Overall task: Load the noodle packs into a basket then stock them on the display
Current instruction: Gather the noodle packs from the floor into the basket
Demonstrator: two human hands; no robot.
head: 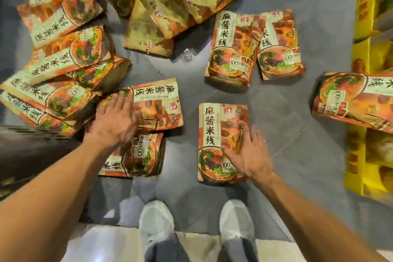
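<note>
- Two hands reached down at once: the left hand [116,118] lay with fingers spread and nearly straight on a sideways noodle pack [155,106], and the right hand [247,151] rested flat, fingers splayed, on an upright single pack [221,142]; neither had closed round anything yet.
- Many more packs lay on the grey floor [287,134]: a heap at the left [59,53], a pale, back-up group at the top [174,6], a pair beyond the single pack [255,47], and one at the right [353,100] by the yellow cartons [361,155].
- No basket showed in view, so loading looked barely begun.
- To lift well, I judged each hand should slide fingers under a pack's edge and pinch the sealed rim rather than squeeze the middle, since dry noodles inside would likely crack.
- The packs were flat, pillow-like pouches of glossy printed film, orange and cream, crinkled at the seams; likely slippery when stacked.
- The floor looked smooth and tiled.
</note>
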